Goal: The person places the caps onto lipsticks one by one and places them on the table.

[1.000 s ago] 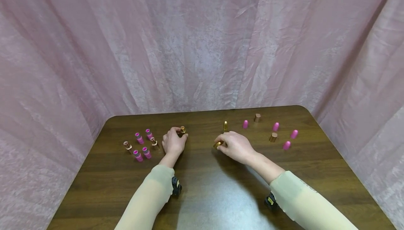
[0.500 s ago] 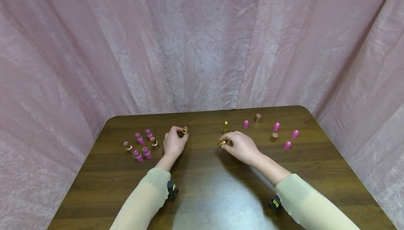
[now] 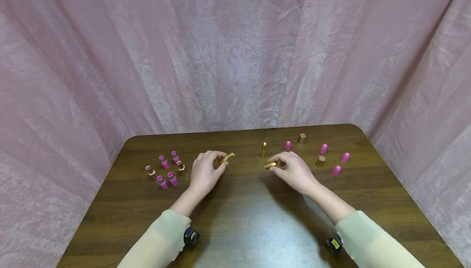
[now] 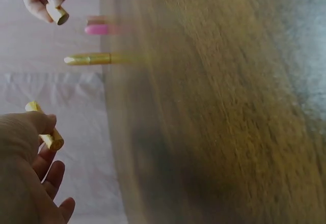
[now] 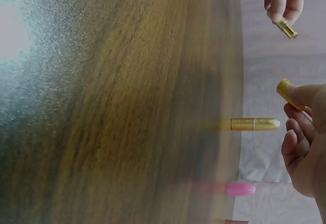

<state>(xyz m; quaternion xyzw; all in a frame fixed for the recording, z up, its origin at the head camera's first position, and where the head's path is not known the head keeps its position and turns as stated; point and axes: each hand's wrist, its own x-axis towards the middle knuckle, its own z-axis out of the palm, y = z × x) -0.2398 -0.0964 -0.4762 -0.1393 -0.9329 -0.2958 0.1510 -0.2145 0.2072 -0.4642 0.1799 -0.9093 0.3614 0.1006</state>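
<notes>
My left hand (image 3: 205,173) pinches a gold lipstick base (image 3: 227,157) between thumb and fingertips, above the table. It is tilted, its narrower end pointing right and away. Across from it, my right hand (image 3: 295,173) holds a gold lipstick cap (image 3: 270,165), tipped on its side, its wider end facing left. The two gold pieces are apart. In the right wrist view the cap (image 5: 289,94) is partly covered by the thumb, and the base (image 5: 287,28) shows in the other hand. Beyond and between the hands, a capped gold lipstick (image 3: 264,149) stands upright.
On the left stand several pink lipstick bases (image 3: 172,179) and copper-coloured ones (image 3: 150,171). To the right are several pink caps (image 3: 345,157) and copper caps (image 3: 321,161). The wooden table (image 3: 235,219) ends at a pink curtain (image 3: 235,55).
My left hand has lifted the base and tilted it from upright, towards the right. The right hand has shifted rightward with the cap, turning it. The standing pieces have stayed put.
</notes>
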